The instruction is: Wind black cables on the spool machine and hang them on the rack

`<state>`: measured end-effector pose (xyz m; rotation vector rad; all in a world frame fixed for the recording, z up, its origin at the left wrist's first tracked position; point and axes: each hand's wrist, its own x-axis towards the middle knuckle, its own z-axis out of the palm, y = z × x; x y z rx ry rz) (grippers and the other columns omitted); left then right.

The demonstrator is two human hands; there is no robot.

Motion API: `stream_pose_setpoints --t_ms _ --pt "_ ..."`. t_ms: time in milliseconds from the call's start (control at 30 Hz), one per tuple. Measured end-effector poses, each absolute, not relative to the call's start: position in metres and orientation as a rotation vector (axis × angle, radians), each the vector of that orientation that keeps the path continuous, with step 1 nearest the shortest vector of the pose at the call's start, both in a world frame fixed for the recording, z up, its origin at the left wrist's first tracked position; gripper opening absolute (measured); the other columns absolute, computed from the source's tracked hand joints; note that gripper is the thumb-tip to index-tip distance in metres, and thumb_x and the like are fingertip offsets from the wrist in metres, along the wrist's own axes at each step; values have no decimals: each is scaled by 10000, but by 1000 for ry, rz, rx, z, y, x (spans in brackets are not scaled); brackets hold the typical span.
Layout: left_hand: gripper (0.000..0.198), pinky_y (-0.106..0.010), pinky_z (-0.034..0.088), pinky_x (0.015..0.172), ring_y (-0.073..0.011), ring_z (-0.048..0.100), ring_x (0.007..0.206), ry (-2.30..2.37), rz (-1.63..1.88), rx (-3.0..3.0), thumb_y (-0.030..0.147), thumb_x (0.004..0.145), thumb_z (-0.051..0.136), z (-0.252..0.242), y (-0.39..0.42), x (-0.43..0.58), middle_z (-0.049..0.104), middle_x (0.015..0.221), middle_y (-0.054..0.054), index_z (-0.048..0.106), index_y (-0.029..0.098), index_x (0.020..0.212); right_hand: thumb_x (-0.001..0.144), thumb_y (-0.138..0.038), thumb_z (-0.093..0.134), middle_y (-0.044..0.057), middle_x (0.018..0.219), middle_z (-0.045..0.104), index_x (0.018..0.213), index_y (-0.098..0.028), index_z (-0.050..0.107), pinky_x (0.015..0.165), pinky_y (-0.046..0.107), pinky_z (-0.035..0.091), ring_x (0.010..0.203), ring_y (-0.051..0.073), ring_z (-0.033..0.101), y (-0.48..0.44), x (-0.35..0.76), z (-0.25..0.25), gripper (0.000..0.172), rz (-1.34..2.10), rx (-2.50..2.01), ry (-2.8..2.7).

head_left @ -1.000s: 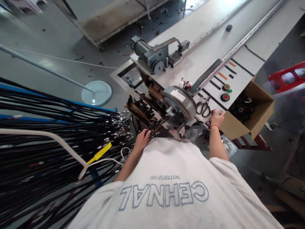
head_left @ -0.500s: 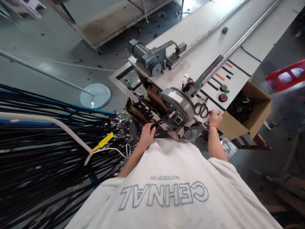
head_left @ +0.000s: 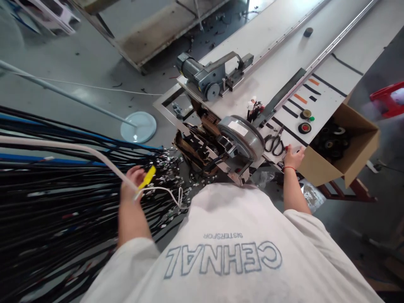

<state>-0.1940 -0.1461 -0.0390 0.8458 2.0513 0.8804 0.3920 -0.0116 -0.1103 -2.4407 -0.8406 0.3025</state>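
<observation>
My left hand (head_left: 131,185) is over the bundle of black cables (head_left: 78,202), its fingers loosely bent and apart. A white cord (head_left: 104,158) with a yellow tag (head_left: 147,176) passes in front of it; I see nothing held in that hand. My right hand (head_left: 294,158) rests at the near edge of the table, fingers spread, with the thumb beside a small red part. Black-handled scissors (head_left: 275,143) lie just left of it. A round grey taping machine head (head_left: 241,136) stands at the table's end, in front of my body.
A cardboard box (head_left: 360,155) of black tape rolls sits at the right. Tape rolls (head_left: 304,128) and black and orange strips lie on the white table (head_left: 341,71). A motor unit (head_left: 202,75) is mounted on the far side. A round-based pole (head_left: 139,126) stands at left.
My left hand has left the dark cable at the machine and swung left over the black cable bundle. My right hand stays at the table edge. The view has shifted slightly.
</observation>
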Motion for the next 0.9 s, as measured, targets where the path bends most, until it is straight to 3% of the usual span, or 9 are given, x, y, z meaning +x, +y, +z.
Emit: stream_pose_setpoints --t_ms 33,100,200,400,600,900 --pt "447 -357 522 767 -173 621 768 2056 935 834 660 762 474 -58 -132 -181 682 725 14 564 244 899 819 -594 533 211 1362 449 1416 -140 390 1028 506 349 1233 358 467 -12 392 -110 763 307 -2436 -840" --pt "568 -401 487 922 -234 611 1021 1901 872 987 689 726 504 -87 -108 -143 696 1030 -73 575 197 1001 810 -591 549 209 1352 458 1408 -138 399 1034 494 345 1231 352 468 -12 391 -110 765 306 -2419 -835" --pt "667 -394 428 1022 -259 575 1131 1498 619 1273 701 740 490 -110 -92 -80 653 1172 -131 584 145 1097 801 -576 568 215 1328 482 1390 -118 417 1027 482 353 1219 350 476 -12 390 -110 762 280 -2386 -824" --pt "535 -335 489 832 -212 634 832 1436 422 1477 560 895 349 -115 -117 -38 683 873 -82 618 126 1056 803 -582 573 218 1313 495 1360 -118 431 1013 480 369 1192 348 495 -14 388 -109 739 280 -2367 -803" --pt "502 -299 476 783 -203 628 828 1572 504 1463 519 892 370 -102 -128 -48 693 927 -88 605 127 1101 800 -600 562 224 1328 481 1358 -115 429 1005 494 374 1196 359 490 -14 389 -111 752 261 -2379 -818" --pt "491 -261 460 693 -161 579 700 1560 596 1460 515 908 361 -85 -116 -33 640 756 -40 622 128 1058 814 -581 544 226 1341 467 1362 -114 402 1011 493 375 1222 353 471 -13 390 -114 734 290 -2369 -836"
